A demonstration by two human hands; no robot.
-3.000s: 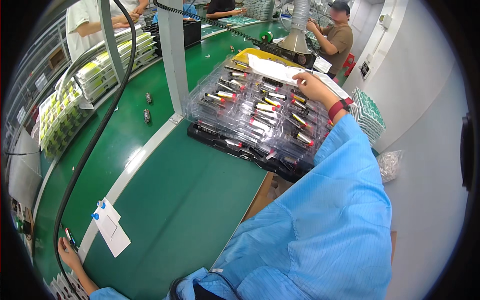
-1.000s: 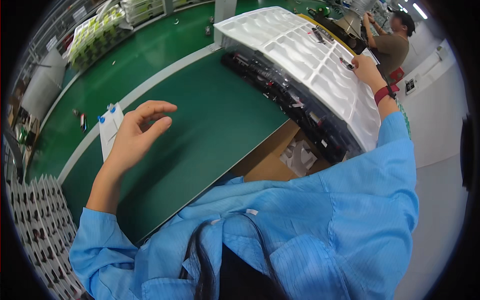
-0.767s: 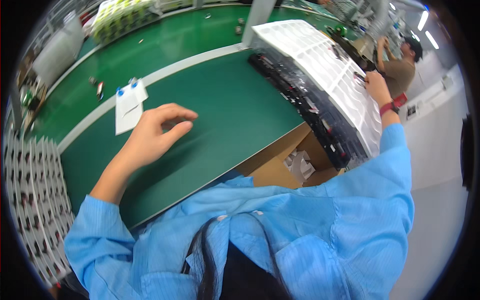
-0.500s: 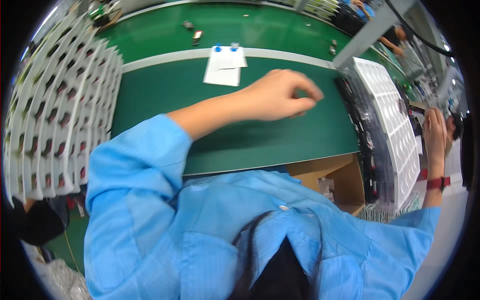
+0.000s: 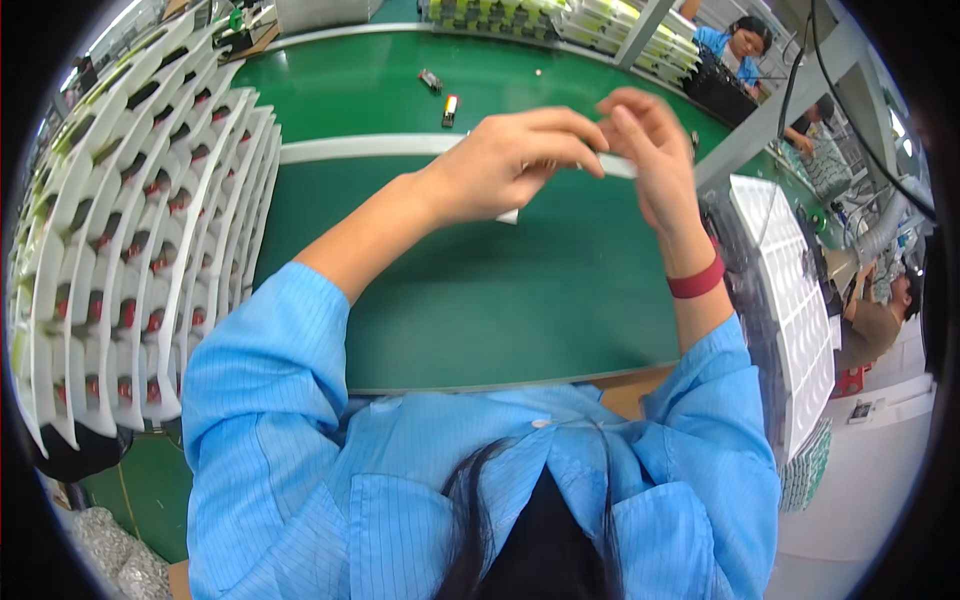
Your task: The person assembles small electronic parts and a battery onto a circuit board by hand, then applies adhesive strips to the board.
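Observation:
Over the green work surface my left hand and my right hand are close together. The left fingers are bent, their tips reaching toward the right hand. My right hand is a little blurred, with thumb and fingers curled inward; a red band is around its wrist. Whatever small thing the fingers may hold cannot be made out. A corner of white paper shows below my left hand, which hides the rest. Behind both hands runs a white bench strip.
Tall white trays with dark and red parts are stacked at left. A white moulded tray stands at right beside clear plastic. Two small parts lie on the far green surface. A grey post rises at right; other people work beyond.
My right hand has come from beyond the tray at right to meet my left hand. The left hand has shifted left, and the view has moved, with the paper now mostly covered.

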